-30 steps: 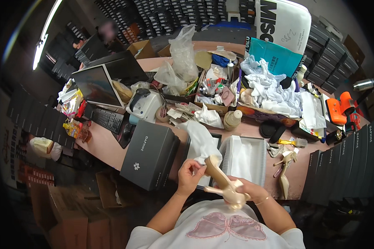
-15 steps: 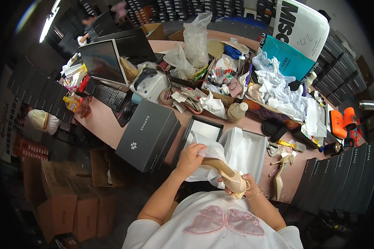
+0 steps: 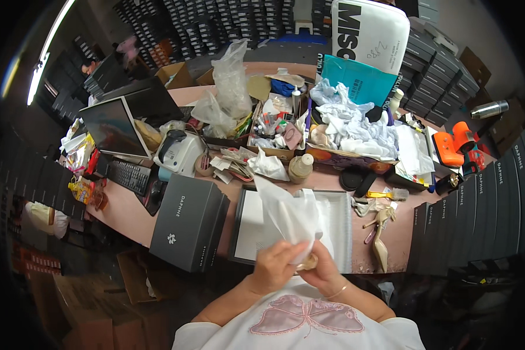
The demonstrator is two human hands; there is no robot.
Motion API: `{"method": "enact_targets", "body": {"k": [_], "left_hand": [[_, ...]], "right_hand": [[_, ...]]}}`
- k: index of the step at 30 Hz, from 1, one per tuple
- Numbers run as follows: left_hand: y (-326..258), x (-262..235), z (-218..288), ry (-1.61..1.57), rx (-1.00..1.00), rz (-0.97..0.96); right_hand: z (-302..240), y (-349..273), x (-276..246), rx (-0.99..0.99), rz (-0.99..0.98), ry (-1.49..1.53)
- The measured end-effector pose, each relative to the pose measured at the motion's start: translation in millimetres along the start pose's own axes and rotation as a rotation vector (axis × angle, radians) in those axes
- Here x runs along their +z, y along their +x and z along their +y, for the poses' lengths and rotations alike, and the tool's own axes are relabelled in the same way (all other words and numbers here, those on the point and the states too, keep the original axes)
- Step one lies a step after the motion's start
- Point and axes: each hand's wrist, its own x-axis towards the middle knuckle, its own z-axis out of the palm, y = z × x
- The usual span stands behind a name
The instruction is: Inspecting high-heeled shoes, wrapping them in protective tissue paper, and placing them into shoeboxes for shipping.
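In front of my chest, both hands are closed together around a bundle. My left hand (image 3: 274, 266) grips white tissue paper (image 3: 284, 214), which rises in a loose sheet above my fingers. A beige high-heeled shoe (image 3: 308, 263) is in my right hand (image 3: 325, 269); only a small patch of it shows between the hands, as paper and fingers cover the rest. Just beyond lies an open dark shoe box (image 3: 237, 236) with white paper inside. A second beige high-heeled shoe (image 3: 380, 248) rests on the table to the right.
A closed dark shoe box (image 3: 184, 224) stands left of the open one. More dark boxes (image 3: 478, 221) line the right edge. Beyond are a bottle (image 3: 300, 168), a yellow-handled brush (image 3: 388, 195), a heap of crumpled paper (image 3: 356, 125), a keyboard (image 3: 129, 175) and a monitor (image 3: 115, 129).
The shoe, plainly visible before, is now mostly hidden by tissue paper and my hands. My hands have come closer together, and the paper now stands up above them. The view has shifted.
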Motion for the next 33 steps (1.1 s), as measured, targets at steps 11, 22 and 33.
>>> {"method": "enact_targets", "body": {"k": [11, 22, 33], "left_hand": [[-49.7, 51.0, -18.3, -0.187, 0.166, -0.325], [-72.3, 54.0, -76.4, -1.495, -1.378, 0.292], [-41.7, 111.8, -70.6, -0.479, -0.394, -0.741]], "right_hand": [[46.4, 41.5, -86.9, -0.352, -0.070, -0.277], [4.9, 15.8, 3.9, -0.405, -0.383, -1.795], [-12.9, -56.4, -95.1, -0.393, 0.530, 0.184]]}}
